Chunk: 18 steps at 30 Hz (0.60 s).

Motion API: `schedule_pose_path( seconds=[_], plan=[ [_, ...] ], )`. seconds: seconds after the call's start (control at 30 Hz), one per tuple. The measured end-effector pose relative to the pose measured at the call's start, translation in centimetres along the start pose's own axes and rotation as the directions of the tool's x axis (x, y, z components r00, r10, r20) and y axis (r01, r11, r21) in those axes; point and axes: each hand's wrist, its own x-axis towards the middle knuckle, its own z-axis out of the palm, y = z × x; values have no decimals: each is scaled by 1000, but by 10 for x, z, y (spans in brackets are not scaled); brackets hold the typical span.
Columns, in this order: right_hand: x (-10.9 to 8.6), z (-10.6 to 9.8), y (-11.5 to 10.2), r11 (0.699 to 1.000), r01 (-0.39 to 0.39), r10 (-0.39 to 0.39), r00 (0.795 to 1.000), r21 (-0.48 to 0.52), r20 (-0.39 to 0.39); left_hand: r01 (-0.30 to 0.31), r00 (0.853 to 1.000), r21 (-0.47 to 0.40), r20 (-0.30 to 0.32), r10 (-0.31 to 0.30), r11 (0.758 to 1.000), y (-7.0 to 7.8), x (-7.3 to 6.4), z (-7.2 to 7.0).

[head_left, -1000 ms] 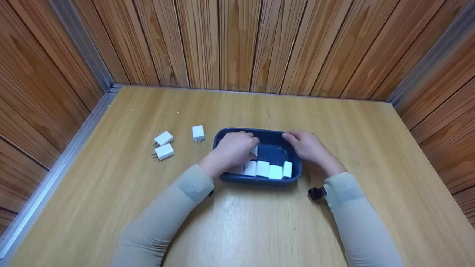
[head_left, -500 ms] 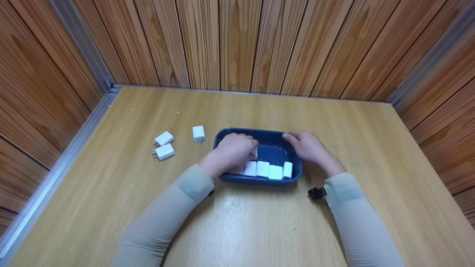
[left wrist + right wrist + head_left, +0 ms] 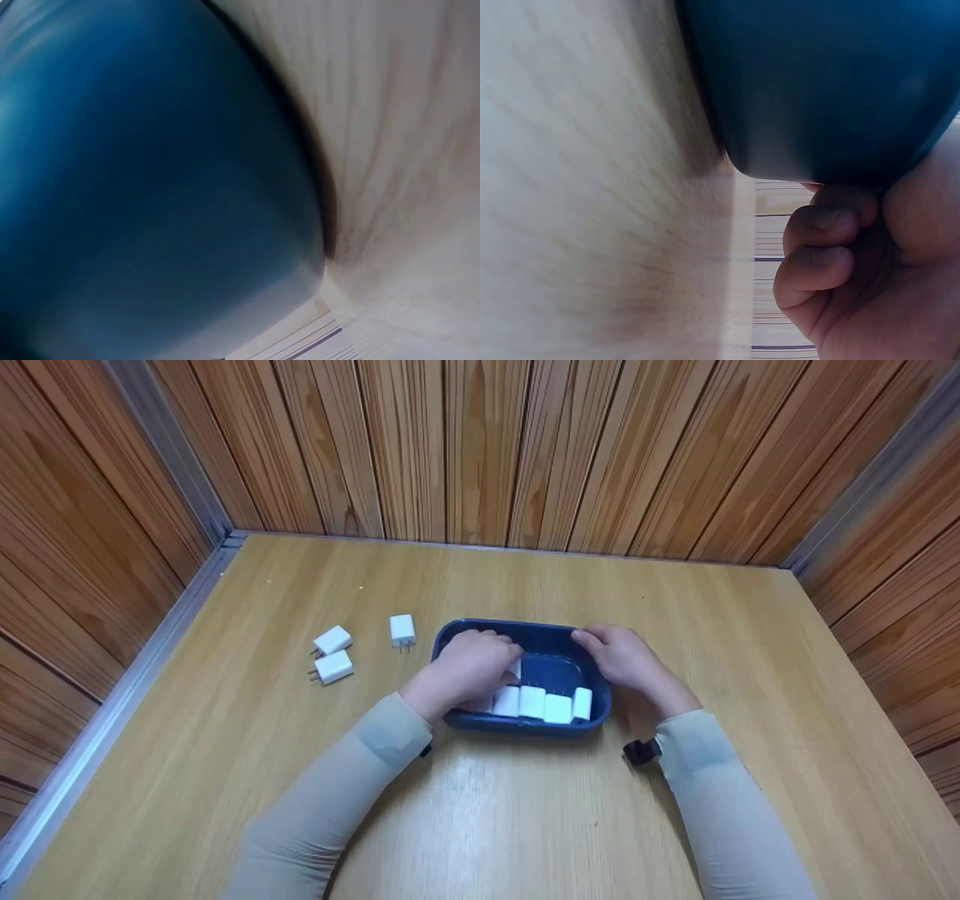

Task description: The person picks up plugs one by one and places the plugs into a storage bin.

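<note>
In the head view my left hand reaches over the left side of a dark blue plastic bin. Its fingers pinch a white plug charger, mostly hidden behind the hand. Along the bin's near wall stands a row of several white chargers, the leftmost partly covered by the hand. My right hand grips the bin's right rim, thumb on top; the right wrist view shows its fingers curled beside the outer wall. Only the bin's outer wall fills the left wrist view, without the hand.
Left of the bin, a lone white charger lies with prongs toward me. Farther left, two more chargers, one behind and one in front, lie close together. Wood-panelled walls bound the wooden table at the back and sides.
</note>
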Motion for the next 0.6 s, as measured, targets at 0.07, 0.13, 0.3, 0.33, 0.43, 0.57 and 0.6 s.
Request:
schedule_pose_path(
  seconds=[0.07, 0.13, 0.3, 0.33, 0.43, 0.57, 0.6],
  plan=[
    [0, 0, 0, 1000, -7, 7, 1000, 7, 6, 1, 1000, 2, -1, -1, 1000, 0, 0, 0],
    [1, 0, 0, 1000, -14, 14, 1000, 12, 10, 0, 1000, 2, -4, 0, 1000, 0, 0, 0],
    [1, 0, 0, 999, -26, 25, 1000, 23, 14, 0, 1000, 8, -4, 1, 1000, 0, -1, 0],
    [1, 0, 0, 999, -27, 27, 1000, 25, 13, -2, 1000, 12, -4, 2, 1000, -1, -1, 0],
    [1, 0, -1, 999, -31, 31, 999, 27, 13, -10, 1000, 27, -4, 10, 1000, -1, -2, -1],
    [0, -1, -1, 999, -31, 31, 999, 26, 16, -25, 1000, 41, -14, 25, 999, -2, -6, -4],
    [0, -1, -1, 999, -32, 32, 999, 25, 18, -28, 999, 42, -17, 29, 999, -2, -6, -6]
  ],
)
